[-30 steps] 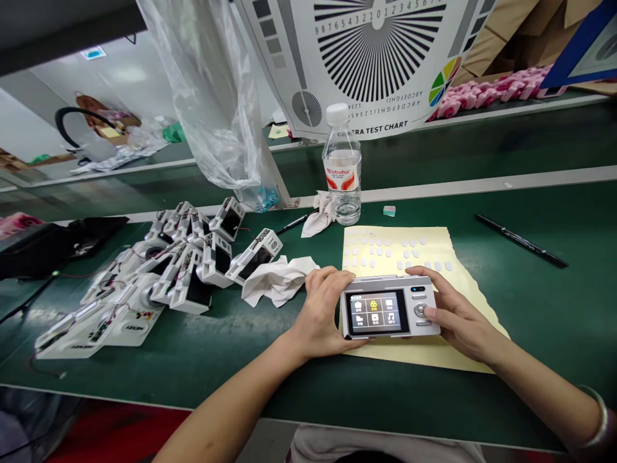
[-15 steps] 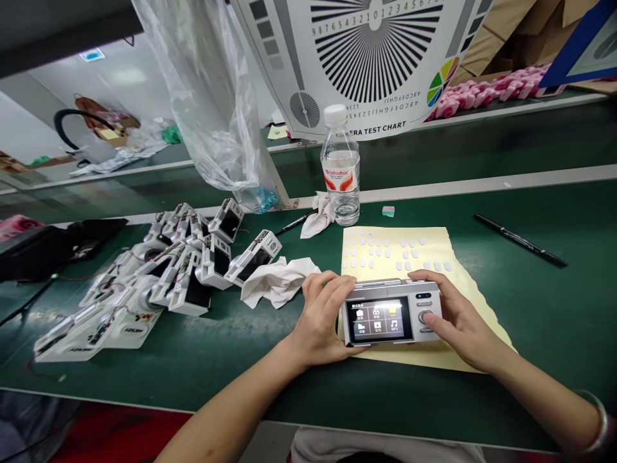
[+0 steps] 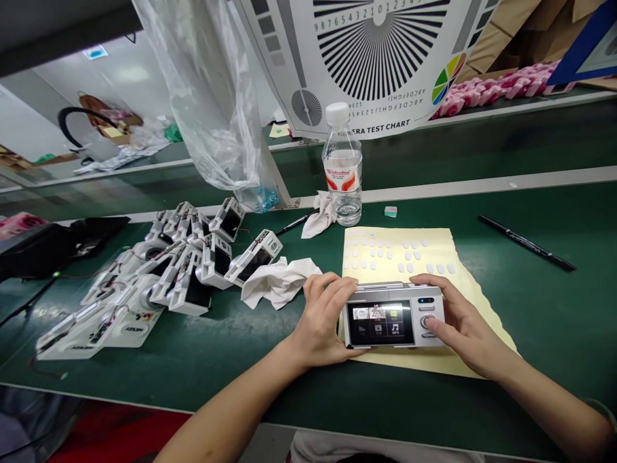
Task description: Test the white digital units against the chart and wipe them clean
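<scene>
A silver camera (image 3: 395,315) is held upright above the lower part of a yellow sheet (image 3: 463,296), its lit screen facing me and showing menu icons. My left hand (image 3: 322,321) grips its left end, fingers on the top edge and thumb below. Around the right end is my right hand (image 3: 463,325), with the thumb on the round button and the index finger along the top. Small pale stickers in rows dot the sheet's upper part. Left of my left hand lies a crumpled white cloth (image 3: 277,283).
Several white and silver camera units (image 3: 186,276) with wires are piled at the left. A water bottle (image 3: 343,173) stands at the back beside another cloth (image 3: 321,215). A black pen (image 3: 525,242) lies at the right. A test chart (image 3: 380,71) hangs behind.
The camera's screen has changed from a full icon menu to a darker, partly overlapping picture. Both hands remain on the camera, and the view has shifted slightly.
</scene>
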Available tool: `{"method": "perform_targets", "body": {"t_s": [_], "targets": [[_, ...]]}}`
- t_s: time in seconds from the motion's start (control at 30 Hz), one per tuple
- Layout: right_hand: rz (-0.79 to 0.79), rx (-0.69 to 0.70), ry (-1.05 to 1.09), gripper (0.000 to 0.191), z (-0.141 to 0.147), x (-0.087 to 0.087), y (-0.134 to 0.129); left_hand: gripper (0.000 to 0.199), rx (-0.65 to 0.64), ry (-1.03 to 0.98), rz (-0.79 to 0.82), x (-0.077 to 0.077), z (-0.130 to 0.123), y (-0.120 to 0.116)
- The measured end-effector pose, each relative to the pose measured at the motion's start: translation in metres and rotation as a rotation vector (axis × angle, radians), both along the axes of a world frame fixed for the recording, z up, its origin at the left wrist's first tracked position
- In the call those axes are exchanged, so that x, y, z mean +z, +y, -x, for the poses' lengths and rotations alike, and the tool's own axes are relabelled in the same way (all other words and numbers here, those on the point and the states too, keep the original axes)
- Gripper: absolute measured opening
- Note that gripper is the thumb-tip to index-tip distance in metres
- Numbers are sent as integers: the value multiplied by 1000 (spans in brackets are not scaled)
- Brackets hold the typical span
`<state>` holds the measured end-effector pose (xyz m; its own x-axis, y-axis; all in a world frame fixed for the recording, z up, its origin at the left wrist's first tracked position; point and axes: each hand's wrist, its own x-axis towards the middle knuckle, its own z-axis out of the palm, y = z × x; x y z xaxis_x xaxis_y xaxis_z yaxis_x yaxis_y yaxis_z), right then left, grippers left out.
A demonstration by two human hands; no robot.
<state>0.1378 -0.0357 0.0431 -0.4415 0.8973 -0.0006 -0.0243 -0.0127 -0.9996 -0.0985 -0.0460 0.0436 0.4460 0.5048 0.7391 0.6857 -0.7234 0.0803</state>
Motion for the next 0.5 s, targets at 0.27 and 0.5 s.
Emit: {"method": "perform_targets", "body": {"t_s": [0.27, 0.5], "targets": [[-31, -4, -39, 33, -2, -6, 2, 64, -18, -9, -8, -1, -1, 0], [7, 178, 44, 56, -11, -15, 13, 67, -1, -22, 30, 0, 2, 2]]}}
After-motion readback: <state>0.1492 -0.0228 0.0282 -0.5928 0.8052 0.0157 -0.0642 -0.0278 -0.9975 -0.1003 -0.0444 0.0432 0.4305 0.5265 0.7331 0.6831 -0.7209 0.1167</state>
